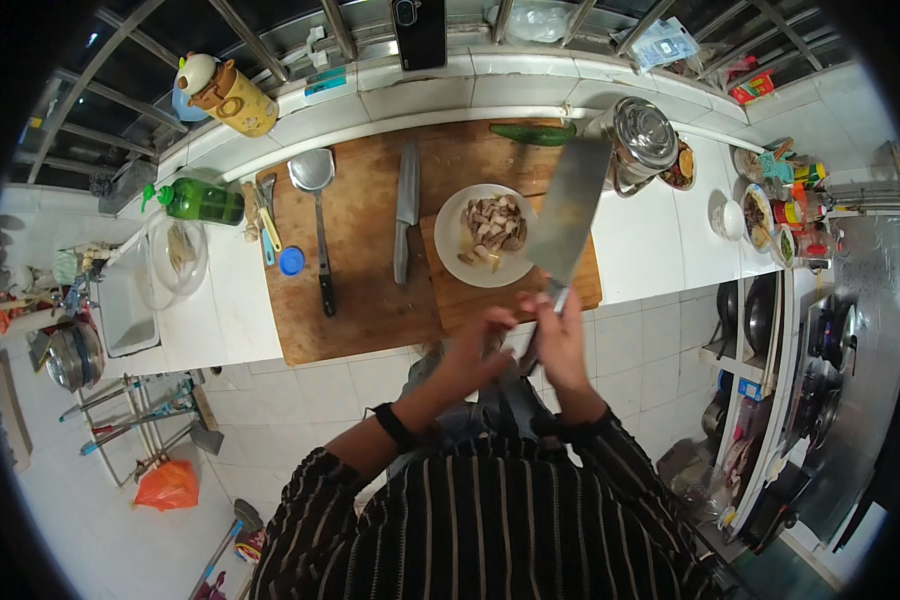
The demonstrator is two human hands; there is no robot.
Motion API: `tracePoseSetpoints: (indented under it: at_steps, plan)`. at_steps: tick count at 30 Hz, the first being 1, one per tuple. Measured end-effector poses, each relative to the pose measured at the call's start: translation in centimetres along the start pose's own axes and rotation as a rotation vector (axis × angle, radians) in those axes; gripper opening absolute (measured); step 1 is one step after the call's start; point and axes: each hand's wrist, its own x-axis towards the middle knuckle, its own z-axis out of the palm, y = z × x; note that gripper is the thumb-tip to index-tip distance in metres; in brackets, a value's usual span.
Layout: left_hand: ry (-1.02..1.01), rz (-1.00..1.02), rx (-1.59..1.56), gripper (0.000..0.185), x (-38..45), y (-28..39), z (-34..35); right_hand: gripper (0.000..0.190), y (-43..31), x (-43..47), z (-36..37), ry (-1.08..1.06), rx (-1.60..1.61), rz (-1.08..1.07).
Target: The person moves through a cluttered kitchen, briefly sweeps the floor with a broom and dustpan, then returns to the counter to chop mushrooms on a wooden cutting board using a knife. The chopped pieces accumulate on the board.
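My right hand (pixel 559 337) grips the handle of a broad cleaver (pixel 574 210), its blade pointing away from me above the small cutting board (pixel 589 277). To its left, my left hand (pixel 484 349) is held near the cleaver's handle with fingers apart and nothing visible in it. A white plate (pixel 450 259) with pieces of cut meat (pixel 495 223) rests partly on the small board; the blade hides part of its right rim. Left of the plate lies a kitchen knife (pixel 406 210). At the back edge of the large wooden board (pixel 367 285) is a cucumber (pixel 532 134).
A metal spatula (pixel 319 225), a blue lid (pixel 292 261) and a peeler (pixel 268 225) lie on the left of the large board. Beyond it stand a green soap bottle (pixel 202 201) and a sink (pixel 131 330). A lidded steel pot (pixel 637 142) stands at the back right.
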Motion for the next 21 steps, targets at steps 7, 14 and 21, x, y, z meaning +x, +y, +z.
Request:
tracePoseSetpoints:
  at_steps: [7, 14, 21]
  plan:
    - [0.38, -0.456, -0.644, 0.058, 5.7, -6.7, -3.9, 0.022, -1.1, -2.2, -10.0, 0.101, -0.446, 0.11]
    - [0.227, -0.339, -0.747, 0.062, 9.2, -10.5, -5.1, 0.024, 1.6, -3.3, -10.8, 0.045, -0.598, 0.193]
    - [0.22, -0.331, -0.625, 0.066, 8.7, -7.4, -3.9, 0.025, 2.3, -3.1, -10.4, 0.016, -0.546, 0.274]
